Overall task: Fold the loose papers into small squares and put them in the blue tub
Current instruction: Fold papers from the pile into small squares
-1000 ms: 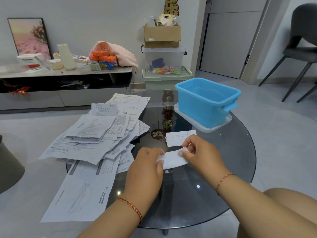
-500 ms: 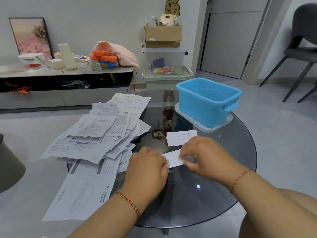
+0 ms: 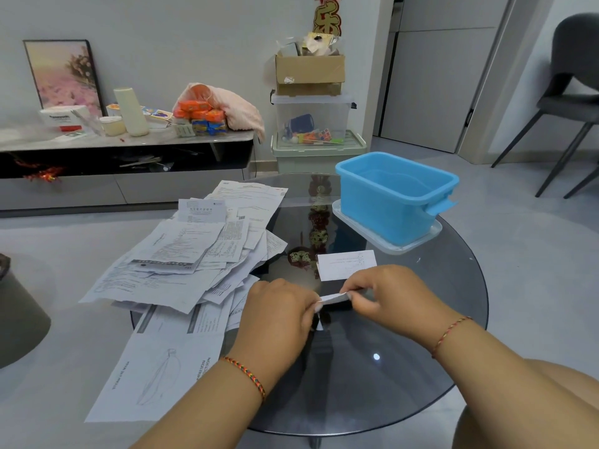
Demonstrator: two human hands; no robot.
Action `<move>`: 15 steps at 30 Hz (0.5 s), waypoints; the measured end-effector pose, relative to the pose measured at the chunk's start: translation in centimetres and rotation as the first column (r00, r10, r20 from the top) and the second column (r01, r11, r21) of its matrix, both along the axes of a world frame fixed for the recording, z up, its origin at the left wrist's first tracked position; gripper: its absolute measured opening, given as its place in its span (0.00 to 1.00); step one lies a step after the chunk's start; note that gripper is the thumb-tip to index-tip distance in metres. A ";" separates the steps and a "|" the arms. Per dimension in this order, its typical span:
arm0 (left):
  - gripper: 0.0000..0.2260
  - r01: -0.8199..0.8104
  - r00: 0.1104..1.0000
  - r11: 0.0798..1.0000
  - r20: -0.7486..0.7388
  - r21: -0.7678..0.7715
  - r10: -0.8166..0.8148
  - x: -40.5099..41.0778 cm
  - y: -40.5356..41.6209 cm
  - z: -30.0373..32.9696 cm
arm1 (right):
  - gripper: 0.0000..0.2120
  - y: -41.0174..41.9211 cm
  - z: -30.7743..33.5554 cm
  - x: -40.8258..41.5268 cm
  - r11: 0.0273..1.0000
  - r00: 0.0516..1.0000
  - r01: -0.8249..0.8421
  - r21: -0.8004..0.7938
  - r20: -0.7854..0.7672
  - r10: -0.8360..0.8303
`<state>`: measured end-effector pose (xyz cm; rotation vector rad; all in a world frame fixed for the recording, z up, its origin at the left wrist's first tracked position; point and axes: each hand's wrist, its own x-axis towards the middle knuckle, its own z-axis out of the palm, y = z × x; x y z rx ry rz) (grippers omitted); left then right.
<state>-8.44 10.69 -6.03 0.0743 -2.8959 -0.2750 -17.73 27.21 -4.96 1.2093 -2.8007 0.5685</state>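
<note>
Papers mostly lie unfolded left of the blue tub (nothing visible inside), while I see left hand and right hand pinching one narrow folded strip near it.

Blue tub; white printed papers; dark smoked-glass table; multicoloured braided bracelet.

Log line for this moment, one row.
both hands pinch folded paper | left hand | right hand | blue tub looks empty
</note>
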 end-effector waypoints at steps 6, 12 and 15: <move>0.15 0.026 0.993 0.999 -0.111 -0.027 -0.029 -0.1 0.8 0.6 | 0.08 -0.9 0.2 1.0 0.981 0.976 -0.171 -0.092 -0.151 0.156; 0.13 0.061 0.979 0.993 -0.201 0.097 -0.041 -0.2 0.6 0.9 | 0.10 0.0 1.2 1.0 0.975 0.991 -0.128 -0.179 -0.061 0.118; 0.12 0.056 0.979 0.968 -0.202 0.245 -0.005 0.4 0.2 1.8 | 0.06 1.2 1.7 0.5 0.980 0.999 -0.036 -0.198 -0.010 0.035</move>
